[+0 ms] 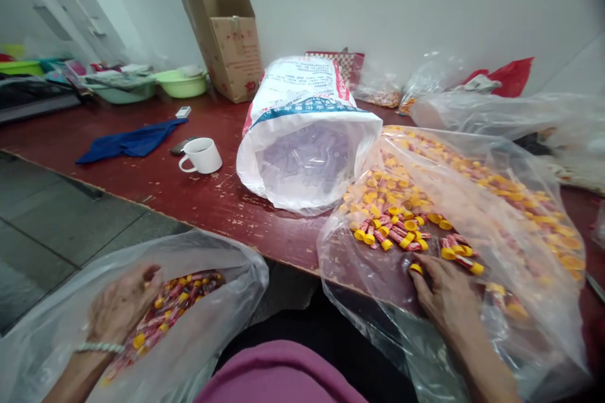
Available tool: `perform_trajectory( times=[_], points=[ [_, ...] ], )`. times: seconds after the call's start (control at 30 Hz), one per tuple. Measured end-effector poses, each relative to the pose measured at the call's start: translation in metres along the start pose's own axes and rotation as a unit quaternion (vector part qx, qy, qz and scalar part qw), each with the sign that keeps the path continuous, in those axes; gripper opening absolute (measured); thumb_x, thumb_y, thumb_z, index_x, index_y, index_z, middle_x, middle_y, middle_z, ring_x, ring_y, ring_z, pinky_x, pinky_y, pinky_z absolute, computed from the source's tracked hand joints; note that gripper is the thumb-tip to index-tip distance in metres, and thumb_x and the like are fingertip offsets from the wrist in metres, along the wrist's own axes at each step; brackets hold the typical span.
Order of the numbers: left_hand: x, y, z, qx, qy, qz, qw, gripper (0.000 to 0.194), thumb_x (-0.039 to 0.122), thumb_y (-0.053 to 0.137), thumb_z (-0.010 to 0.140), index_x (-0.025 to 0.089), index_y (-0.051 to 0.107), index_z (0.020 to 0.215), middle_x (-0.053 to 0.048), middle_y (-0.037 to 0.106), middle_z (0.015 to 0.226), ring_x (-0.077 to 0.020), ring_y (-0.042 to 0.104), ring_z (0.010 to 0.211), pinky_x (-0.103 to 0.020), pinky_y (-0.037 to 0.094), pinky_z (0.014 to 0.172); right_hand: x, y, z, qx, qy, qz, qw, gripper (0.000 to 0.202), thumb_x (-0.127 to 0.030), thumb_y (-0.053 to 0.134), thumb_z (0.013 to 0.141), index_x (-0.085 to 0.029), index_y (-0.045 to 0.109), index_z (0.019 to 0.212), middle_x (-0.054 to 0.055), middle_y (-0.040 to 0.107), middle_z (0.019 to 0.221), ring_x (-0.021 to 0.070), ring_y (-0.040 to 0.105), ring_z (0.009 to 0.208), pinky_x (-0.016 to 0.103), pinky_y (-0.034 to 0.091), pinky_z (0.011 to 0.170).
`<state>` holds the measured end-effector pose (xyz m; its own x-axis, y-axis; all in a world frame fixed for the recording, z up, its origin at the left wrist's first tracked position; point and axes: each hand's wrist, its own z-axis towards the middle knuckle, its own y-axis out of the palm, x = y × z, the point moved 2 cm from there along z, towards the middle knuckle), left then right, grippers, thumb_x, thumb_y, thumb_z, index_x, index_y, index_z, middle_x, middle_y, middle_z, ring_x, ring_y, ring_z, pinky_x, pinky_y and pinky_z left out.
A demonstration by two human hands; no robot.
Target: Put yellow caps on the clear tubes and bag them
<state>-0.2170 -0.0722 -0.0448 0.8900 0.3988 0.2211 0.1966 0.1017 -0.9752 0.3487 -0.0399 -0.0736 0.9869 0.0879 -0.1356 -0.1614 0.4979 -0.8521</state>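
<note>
My left hand [123, 303] is over the mouth of a clear plastic bag [231, 258] at the lower left, beside red pieces with yellow ends [177, 302]; its fingers are curled, and whether they hold anything is hidden. At the right, my right hand [442, 286] reaches into a large clear bag [486, 201] on the table. Its thumb and forefinger close on a yellow-ended piece [416, 269]. Just beyond the fingertips lies a loose pile of similar red pieces with yellow ends [401, 227].
A white printed sack [302, 94] lies open on the red table [198, 208]. Left of it are a white mug [202, 156], a blue cloth [135, 140], a cardboard box [236, 53] and basins [182, 84]. More plastic bags [501, 114] stretch along the back right.
</note>
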Motion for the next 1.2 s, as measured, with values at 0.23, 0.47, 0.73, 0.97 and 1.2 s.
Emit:
perform_trajectory(
  times=[0.23, 0.47, 0.73, 0.97, 1.2],
  points=[
    [0.206, -0.024, 0.061, 0.144, 0.406, -0.025, 0.902, 0.038, 0.007, 0.034, 0.082, 0.013, 0.063, 0.106, -0.011, 0.064, 0.104, -0.0219, 0.053, 0.100, -0.032, 0.041, 0.090, -0.014, 0.007, 0.000, 0.023, -0.012, 0.018, 1.000, 0.038, -0.044, 0.039, 0.089, -0.018, 0.064, 0.101, 0.013, 0.060, 0.097, 0.0245, 0.057, 0.087, 0.040, 0.050, 0.075],
    [0.275, 0.009, 0.159, 0.014, 0.445, 0.120, 0.888, 0.033, 0.003, 0.043, 0.075, 0.018, 0.072, 0.080, -0.011, 0.066, 0.091, -0.0236, 0.055, 0.090, -0.034, 0.038, 0.079, -0.014, 0.010, -0.004, 0.038, 0.012, 0.027, 0.999, 0.033, -0.040, 0.043, 0.089, -0.018, 0.063, 0.103, 0.013, 0.059, 0.102, 0.0252, 0.056, 0.092, 0.041, 0.049, 0.076],
    [0.262, -0.010, 0.159, 0.036, 0.410, 0.118, 0.904, 0.022, 0.018, 0.053, 0.073, 0.016, 0.066, 0.090, -0.014, 0.064, 0.103, -0.0293, 0.049, 0.105, -0.040, 0.033, 0.089, -0.017, 0.008, -0.004, 0.026, 0.023, 0.008, 0.999, 0.032, -0.038, 0.046, 0.089, -0.017, 0.060, 0.108, 0.013, 0.058, 0.106, 0.0248, 0.056, 0.095, 0.039, 0.048, 0.078],
    [0.280, 0.010, 0.155, -0.019, 0.259, 0.061, 0.964, 0.031, 0.029, 0.044, 0.078, 0.010, 0.067, 0.086, -0.017, 0.068, 0.088, -0.0268, 0.061, 0.084, -0.032, 0.042, 0.070, -0.019, 0.005, -0.002, 0.042, 0.022, 0.027, 0.999, 0.035, -0.043, 0.046, 0.088, -0.016, 0.062, 0.104, 0.013, 0.059, 0.102, 0.0246, 0.056, 0.092, 0.040, 0.048, 0.080],
    [0.285, 0.020, 0.151, -0.093, 0.215, -0.001, 0.972, 0.028, 0.036, 0.061, 0.064, 0.011, 0.067, 0.075, -0.019, 0.068, 0.087, -0.0306, 0.063, 0.084, -0.032, 0.044, 0.069, -0.011, -0.004, -0.008, 0.059, 0.129, 0.157, 0.977, 0.040, -0.045, 0.046, 0.086, -0.016, 0.059, 0.110, 0.013, 0.064, 0.106, 0.0248, 0.060, 0.095, 0.042, 0.049, 0.085]
  ],
)
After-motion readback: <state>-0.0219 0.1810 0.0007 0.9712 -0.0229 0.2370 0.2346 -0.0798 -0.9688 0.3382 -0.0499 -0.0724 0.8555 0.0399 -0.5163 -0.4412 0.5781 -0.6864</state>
